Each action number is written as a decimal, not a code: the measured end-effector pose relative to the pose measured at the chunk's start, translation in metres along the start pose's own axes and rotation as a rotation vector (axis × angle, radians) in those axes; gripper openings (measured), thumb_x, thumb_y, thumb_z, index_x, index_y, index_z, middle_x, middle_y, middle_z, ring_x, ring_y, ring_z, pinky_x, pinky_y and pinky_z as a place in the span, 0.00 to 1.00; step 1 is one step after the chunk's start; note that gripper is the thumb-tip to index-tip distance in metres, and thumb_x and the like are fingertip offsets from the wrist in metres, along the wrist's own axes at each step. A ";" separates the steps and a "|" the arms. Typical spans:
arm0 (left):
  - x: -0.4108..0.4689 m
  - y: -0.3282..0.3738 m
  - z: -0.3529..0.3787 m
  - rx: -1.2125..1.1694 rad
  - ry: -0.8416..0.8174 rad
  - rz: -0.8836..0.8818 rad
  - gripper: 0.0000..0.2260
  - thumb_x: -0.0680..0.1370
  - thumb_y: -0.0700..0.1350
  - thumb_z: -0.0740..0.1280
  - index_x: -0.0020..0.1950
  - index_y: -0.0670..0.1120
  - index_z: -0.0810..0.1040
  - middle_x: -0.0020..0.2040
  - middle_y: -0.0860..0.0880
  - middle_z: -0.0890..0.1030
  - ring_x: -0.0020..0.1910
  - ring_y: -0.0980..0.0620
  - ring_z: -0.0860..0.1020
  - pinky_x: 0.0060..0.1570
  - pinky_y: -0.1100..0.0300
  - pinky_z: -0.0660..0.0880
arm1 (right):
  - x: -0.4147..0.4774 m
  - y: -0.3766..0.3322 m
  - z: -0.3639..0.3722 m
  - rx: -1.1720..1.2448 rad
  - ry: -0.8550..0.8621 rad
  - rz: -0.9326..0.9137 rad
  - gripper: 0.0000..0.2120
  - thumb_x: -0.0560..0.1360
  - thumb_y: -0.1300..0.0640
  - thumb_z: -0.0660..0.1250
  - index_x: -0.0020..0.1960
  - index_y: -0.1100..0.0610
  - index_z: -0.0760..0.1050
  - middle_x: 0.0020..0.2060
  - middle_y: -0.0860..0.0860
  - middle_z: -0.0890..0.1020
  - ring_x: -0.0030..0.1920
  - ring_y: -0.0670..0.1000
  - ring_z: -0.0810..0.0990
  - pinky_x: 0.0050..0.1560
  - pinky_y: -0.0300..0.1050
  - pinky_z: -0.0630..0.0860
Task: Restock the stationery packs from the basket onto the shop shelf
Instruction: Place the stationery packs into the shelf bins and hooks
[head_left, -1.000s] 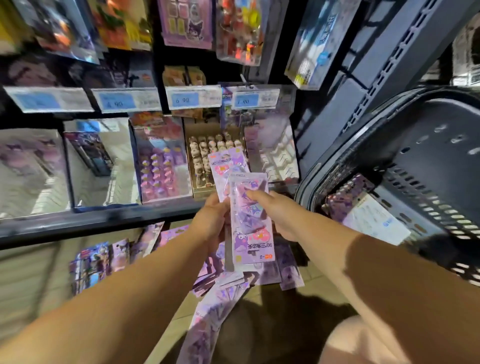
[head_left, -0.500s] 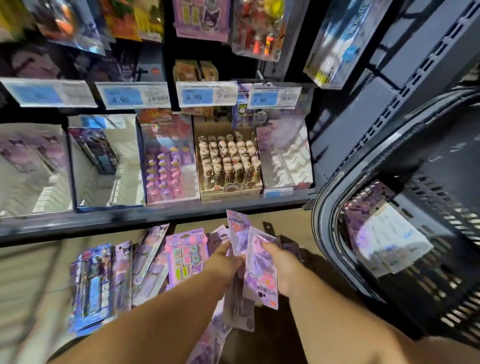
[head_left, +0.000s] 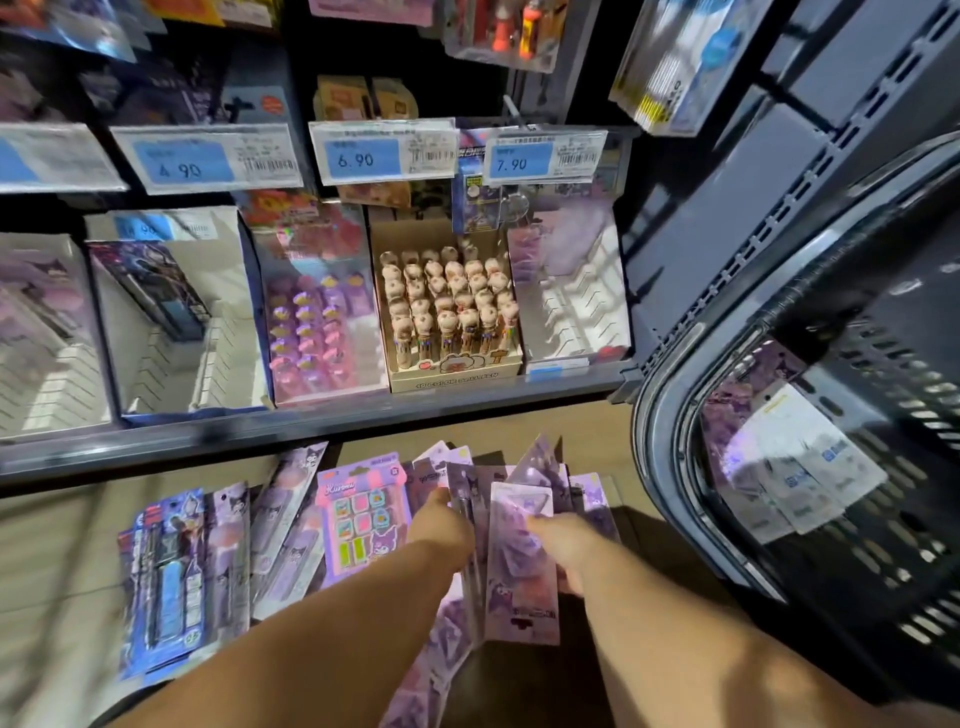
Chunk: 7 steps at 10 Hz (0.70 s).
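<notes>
Head cam looks down at the shelf (head_left: 311, 423). I have both hands low, in front of it and below its front edge. The right hand (head_left: 563, 551) pinches a purple pack (head_left: 524, 597), with the thumb on the front face and the fingers behind, and the pack stands roughly upright. The left hand (head_left: 441, 527) is just beside it with its thumb against a slim pack (head_left: 464, 499). Its fingers are hidden behind, but it reads as a narrow grip on that pack. More purple packs fan out behind these two (head_left: 545, 467), and I can't tell which hand carries them. The basket (head_left: 654, 467) is at right, dark and tipped toward me, with a few restock packs (head_left: 789, 467) still lying against its perforated wall. On the wood-toned surface (head_left: 587, 431) under the shelf lie a pink pack (head_left: 358, 519), a blue pen pack (head_left: 166, 587) and long purple packs (head_left: 283, 519), overlapping in a row. On the shelf, a pen box (head_left: 452, 317) sits between a pink tray (head_left: 322, 322) and a clear tray (head_left: 571, 291). Price labels above read 4.90 (head_left: 208, 158), 6.90 (head_left: 382, 150) and 7.90 (head_left: 545, 156). The left edge is blurred.
</notes>
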<state>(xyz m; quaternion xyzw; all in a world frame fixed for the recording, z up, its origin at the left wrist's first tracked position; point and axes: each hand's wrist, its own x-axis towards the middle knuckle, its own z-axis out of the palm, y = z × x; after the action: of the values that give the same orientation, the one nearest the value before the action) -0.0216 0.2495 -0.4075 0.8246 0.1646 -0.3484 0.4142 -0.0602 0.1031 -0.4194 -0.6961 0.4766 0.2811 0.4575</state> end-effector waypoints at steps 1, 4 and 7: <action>0.004 0.005 -0.005 0.123 0.009 0.080 0.22 0.81 0.39 0.57 0.75 0.46 0.60 0.47 0.47 0.77 0.48 0.47 0.76 0.43 0.60 0.70 | 0.011 0.001 0.005 -0.036 0.058 -0.041 0.18 0.79 0.53 0.63 0.63 0.64 0.73 0.58 0.60 0.78 0.55 0.57 0.77 0.57 0.45 0.72; -0.005 0.019 -0.015 0.292 -0.033 0.123 0.25 0.81 0.42 0.59 0.77 0.45 0.55 0.69 0.44 0.73 0.64 0.45 0.74 0.60 0.57 0.69 | 0.002 -0.016 0.002 -0.254 0.070 -0.142 0.22 0.76 0.59 0.62 0.68 0.62 0.67 0.62 0.60 0.74 0.60 0.59 0.76 0.57 0.46 0.76; -0.013 0.009 -0.018 0.518 -0.162 0.182 0.20 0.82 0.40 0.57 0.74 0.47 0.63 0.71 0.47 0.71 0.62 0.47 0.75 0.55 0.61 0.71 | -0.033 -0.017 -0.006 -0.412 -0.060 -0.199 0.20 0.80 0.60 0.58 0.70 0.63 0.66 0.66 0.61 0.72 0.65 0.60 0.72 0.65 0.51 0.71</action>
<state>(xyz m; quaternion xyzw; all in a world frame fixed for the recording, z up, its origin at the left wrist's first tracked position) -0.0181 0.2581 -0.3854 0.8837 -0.0382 -0.4052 0.2311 -0.0580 0.1130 -0.3833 -0.8097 0.3243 0.3466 0.3452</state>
